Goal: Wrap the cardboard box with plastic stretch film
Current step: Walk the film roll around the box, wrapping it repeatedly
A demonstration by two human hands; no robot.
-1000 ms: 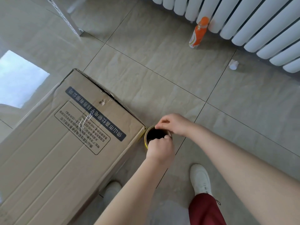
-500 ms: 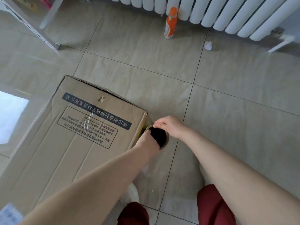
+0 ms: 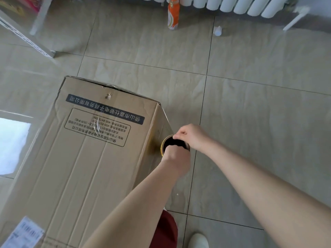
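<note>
While the cardboard box (image 3: 86, 158) stands just left of the grip, the left hand (image 3: 176, 158) curls over the near rim of the film roll (image 3: 169, 142) and the right hand (image 3: 191, 136) pinches its far rim. Well beyond them an orange bottle (image 3: 173, 15) stands by a radiator (image 3: 232, 4). The hands hide the roll's body, and the box runs out of view at the bottom.
</note>
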